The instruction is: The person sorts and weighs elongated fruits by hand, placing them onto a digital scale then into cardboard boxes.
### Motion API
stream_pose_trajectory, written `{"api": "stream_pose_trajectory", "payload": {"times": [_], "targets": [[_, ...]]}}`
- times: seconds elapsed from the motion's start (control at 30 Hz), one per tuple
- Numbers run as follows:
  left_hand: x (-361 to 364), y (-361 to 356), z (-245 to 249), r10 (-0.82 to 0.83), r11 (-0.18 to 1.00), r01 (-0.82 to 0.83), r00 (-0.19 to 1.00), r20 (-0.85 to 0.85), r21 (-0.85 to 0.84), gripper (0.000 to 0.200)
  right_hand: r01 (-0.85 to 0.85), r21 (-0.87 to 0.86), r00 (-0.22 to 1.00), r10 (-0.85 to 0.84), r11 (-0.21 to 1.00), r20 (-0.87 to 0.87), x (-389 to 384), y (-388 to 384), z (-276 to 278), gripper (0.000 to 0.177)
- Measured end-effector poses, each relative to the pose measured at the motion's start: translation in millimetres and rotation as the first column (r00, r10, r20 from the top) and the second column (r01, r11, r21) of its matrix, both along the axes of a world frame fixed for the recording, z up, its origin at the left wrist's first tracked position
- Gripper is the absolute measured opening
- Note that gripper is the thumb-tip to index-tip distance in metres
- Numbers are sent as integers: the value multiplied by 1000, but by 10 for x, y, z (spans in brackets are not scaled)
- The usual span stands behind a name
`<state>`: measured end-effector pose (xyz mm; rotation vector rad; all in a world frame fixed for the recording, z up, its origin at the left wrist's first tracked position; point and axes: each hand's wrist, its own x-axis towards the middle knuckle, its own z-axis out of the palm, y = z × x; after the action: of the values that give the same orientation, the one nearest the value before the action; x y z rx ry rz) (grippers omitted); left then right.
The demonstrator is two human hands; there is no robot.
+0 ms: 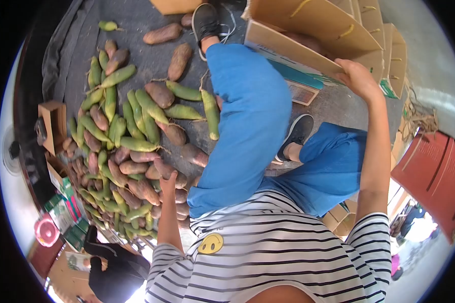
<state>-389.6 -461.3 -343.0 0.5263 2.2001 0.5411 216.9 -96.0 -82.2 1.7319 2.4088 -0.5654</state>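
My left hand (169, 181) reaches down into a pile on the dark ground cloth. Its fingers are closed round a long reddish root vegetable (163, 167), partly covering it. Beside it lie other reddish root vegetables (143, 191) and green radishes (137, 144) with thin root tails. On the right, my right hand (357, 80) grips the upper edge of an open cardboard box (308, 38), with fingers over the rim. Reddish shapes show inside this box, mostly hidden by its wall.
More cardboard boxes (394, 55) with rope handles stand at the upper right. Single reddish roots (179, 61) lie near my shoe (206, 24). At the left are small cartons (53, 126) and a pink round object (46, 230). A person in dark clothing (119, 275) is at the lower left.
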Motion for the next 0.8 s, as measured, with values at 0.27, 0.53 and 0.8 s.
{"api": "stream_pose_trajectory", "payload": {"times": [0.27, 0.53, 0.8], "targets": [[1766, 2722, 2226, -268, 514, 224, 959, -93, 828, 63, 41, -18, 999, -40, 999, 22, -24, -20, -5, 22], [3675, 4029, 3283, -271, -173, 639, 701, -660, 750, 68, 1, -33, 1000, -1, 999, -5, 32, 33, -63, 21], [3044, 3774, 2773, -416, 20, 758, 599, -684, 651, 47, -70, -28, 989, 65, 997, -132, 110, 19, -147, 22]]}}
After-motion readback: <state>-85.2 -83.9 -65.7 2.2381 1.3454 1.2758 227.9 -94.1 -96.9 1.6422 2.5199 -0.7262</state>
